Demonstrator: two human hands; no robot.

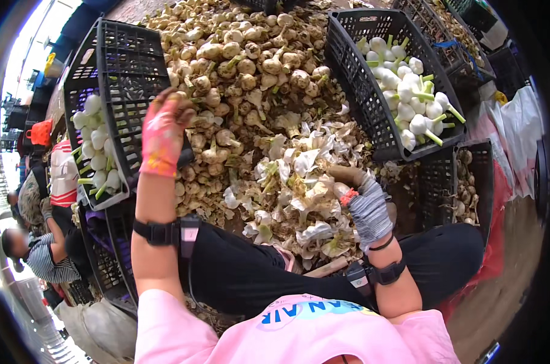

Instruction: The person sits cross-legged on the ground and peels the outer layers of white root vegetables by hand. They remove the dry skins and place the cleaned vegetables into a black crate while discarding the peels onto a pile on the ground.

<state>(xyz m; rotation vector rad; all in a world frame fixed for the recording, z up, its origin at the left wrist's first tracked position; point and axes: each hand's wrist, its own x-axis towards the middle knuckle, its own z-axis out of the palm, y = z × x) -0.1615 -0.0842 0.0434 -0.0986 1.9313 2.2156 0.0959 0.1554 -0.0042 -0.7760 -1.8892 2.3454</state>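
Observation:
My left hand, in a pink patterned glove with dark fingertips, is at the left edge of a heap of unpeeled garlic bulbs, beside a black plastic crate. Its fingers are bent, and whether a bulb sits in them is unclear. My right hand wears a grey knit glove with brown fingertips and an orange band around the thumb. It reaches over a mound of loose garlic skins before my legs. The fingers curl downward, so their grip is hidden.
Cleaned white garlic fills part of the left crate. More cleaned bulbs with green stems lie in a black crate at upper right. A lower crate holds unpeeled bulbs. Another person is at far left.

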